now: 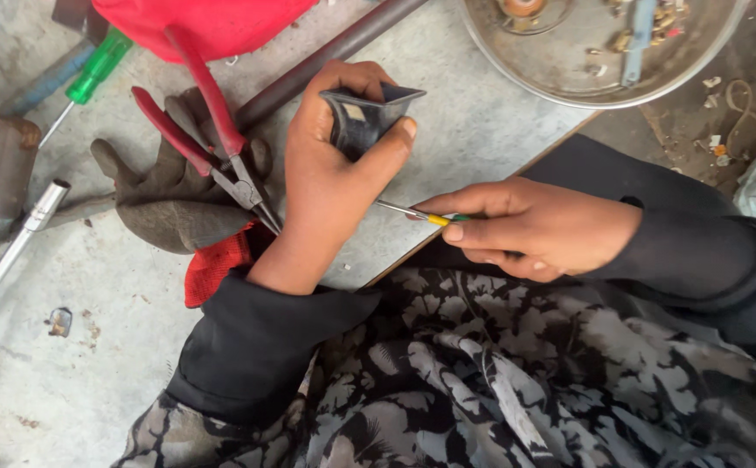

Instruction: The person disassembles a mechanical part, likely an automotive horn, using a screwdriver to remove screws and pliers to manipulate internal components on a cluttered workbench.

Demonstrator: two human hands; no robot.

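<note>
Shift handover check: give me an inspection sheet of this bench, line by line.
Surface: grey bench top, scuffed and stained.
Job's things: dark hollow part in left hand; thin screwdriver in right hand, tip towards the left palm.
Clutter: red-handled pliers on a work glove, green-handled screwdriver, metal tube, red cloth.
Grippers: both hands closed on their items.
Cables: nothing seen.
Surroundings: round metal pan of small parts.

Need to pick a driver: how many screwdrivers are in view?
2: a green-handled screwdriver on the bench at upper left, and a thin yellow-banded screwdriver in the right hand. Others may be hidden under the red cloth.
</note>
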